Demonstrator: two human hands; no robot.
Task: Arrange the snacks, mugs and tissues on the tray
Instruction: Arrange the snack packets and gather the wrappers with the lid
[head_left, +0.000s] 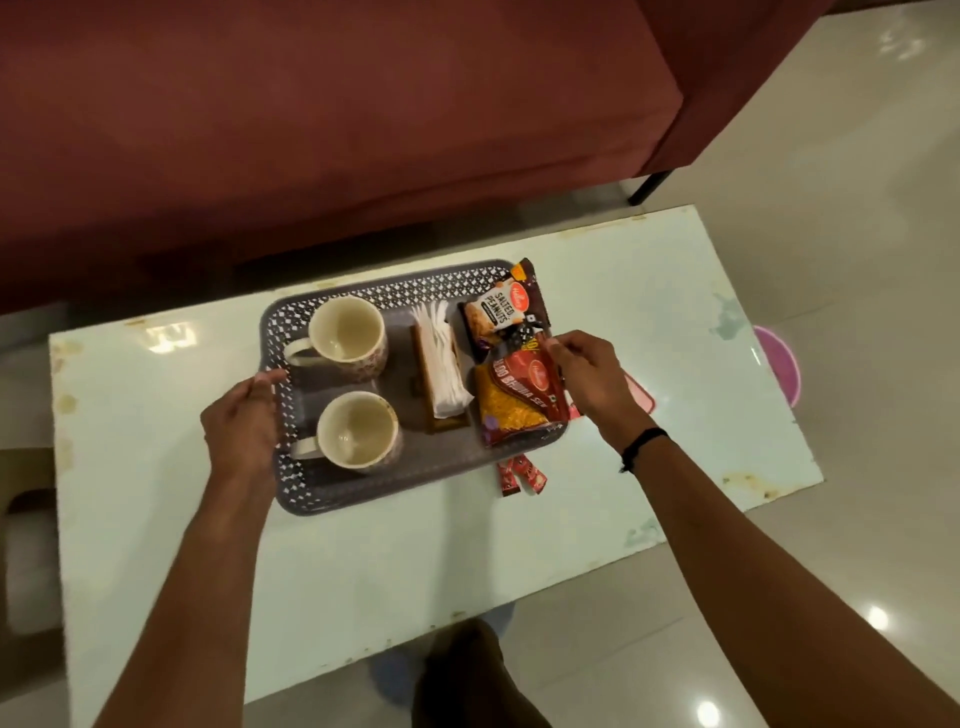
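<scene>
A grey perforated tray (332, 493) lies on the white table (675, 312). On its left stand two cream mugs, one far (347, 331) and one near (357, 432). A wooden tissue holder with white tissues (439, 366) sits in the middle. At the right lie a salted-peanuts packet (498, 306) and a red-and-yellow snack packet (514, 400). My left hand (241, 423) rests on the tray's left rim with relaxed fingers. My right hand (587, 379) pinches the upper right edge of the red-and-yellow packet.
Small red sachets (519, 475) lie on the table just off the tray's near right corner. A pink item (641, 397) shows behind my right hand. A maroon sofa (311, 130) stands beyond the table, and a pink bucket (776, 364) at its right end.
</scene>
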